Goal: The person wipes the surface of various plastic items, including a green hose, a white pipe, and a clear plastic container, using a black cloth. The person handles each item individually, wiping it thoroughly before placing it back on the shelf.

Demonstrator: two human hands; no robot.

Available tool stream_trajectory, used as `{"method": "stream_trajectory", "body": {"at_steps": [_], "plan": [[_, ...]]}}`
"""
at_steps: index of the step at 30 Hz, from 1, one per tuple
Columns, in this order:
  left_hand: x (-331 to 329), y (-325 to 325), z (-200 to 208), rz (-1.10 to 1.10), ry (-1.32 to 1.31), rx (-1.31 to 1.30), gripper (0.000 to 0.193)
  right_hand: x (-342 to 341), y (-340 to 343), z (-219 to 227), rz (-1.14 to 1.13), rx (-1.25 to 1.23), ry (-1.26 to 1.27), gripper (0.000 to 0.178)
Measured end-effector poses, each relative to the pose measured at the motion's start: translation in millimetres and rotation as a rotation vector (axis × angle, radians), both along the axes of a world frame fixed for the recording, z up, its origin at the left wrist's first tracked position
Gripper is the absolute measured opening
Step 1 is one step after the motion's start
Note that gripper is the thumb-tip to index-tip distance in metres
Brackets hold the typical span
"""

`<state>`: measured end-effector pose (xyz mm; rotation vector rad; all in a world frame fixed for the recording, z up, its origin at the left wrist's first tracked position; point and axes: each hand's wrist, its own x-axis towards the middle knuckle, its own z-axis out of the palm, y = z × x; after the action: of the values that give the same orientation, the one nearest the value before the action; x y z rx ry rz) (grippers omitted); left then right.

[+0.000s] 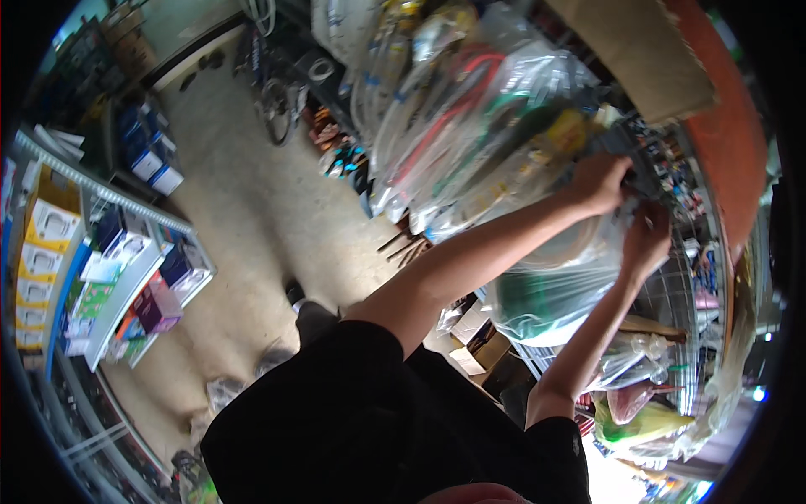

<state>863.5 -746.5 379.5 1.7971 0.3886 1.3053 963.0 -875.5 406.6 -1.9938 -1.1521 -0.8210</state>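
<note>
Both my arms stretch out to the right, toward goods hanging on a wire rack (684,328). My left hand (600,181) is closed close to the rack's edge, and its fingertips are partly hidden. Just below it, my right hand (646,239) is closed on the gathered upper part of a clear plastic bag (546,315). Inside that bag, something green and a pale coil show through. Beyond my left forearm hang several long clear bags, holding red tubing (445,113), green tubing (478,139) and yellowish coils.
Shelves with boxed goods (50,218) stand on the left, beyond the concrete floor (227,168). A bicycle wheel (277,113) is at the back. Below the bag sit open cardboard boxes (478,349). Brown cardboard (638,55) and a yellow-green bag (634,420) flank the rack.
</note>
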Motion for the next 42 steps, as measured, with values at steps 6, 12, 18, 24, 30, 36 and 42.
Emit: {"method": "stream_trajectory", "body": {"at_steps": [6,12,18,24,30,36,42], "plan": [[-25.8,-7.9,-3.5,-0.001,-0.303,0.022,0.024,-7.9,-11.4,7.5,-0.042,-0.073,0.192,0.022],[-180.0,10.3,-55.8,-0.223,-0.189,0.041,0.018,-123.0,-7.1,-15.5,0.218,0.482,0.112,0.031],[-352.7,66.2,-133.6,-0.193,-0.010,-0.443,0.028,-313.1,69.3,-167.8,0.854,-0.368,0.869,0.080],[-491.9,166.5,-212.0,-0.107,0.133,-0.422,0.030,-457.7,205.5,-245.0,0.997,-0.236,2.126,0.067],[-588.9,295.0,-229.8,-0.143,0.617,-0.030,0.033,-532.5,345.9,-263.1,0.818,-0.015,2.558,0.060],[-627.7,399.3,-277.2,-0.082,0.624,-0.149,0.049,-576.8,483.1,-279.9,0.681,-0.189,2.564,0.056],[-664.9,521.5,-362.3,0.071,0.406,-0.538,0.083,-566.9,648.7,-415.8,0.365,-0.560,2.224,0.046]]}}
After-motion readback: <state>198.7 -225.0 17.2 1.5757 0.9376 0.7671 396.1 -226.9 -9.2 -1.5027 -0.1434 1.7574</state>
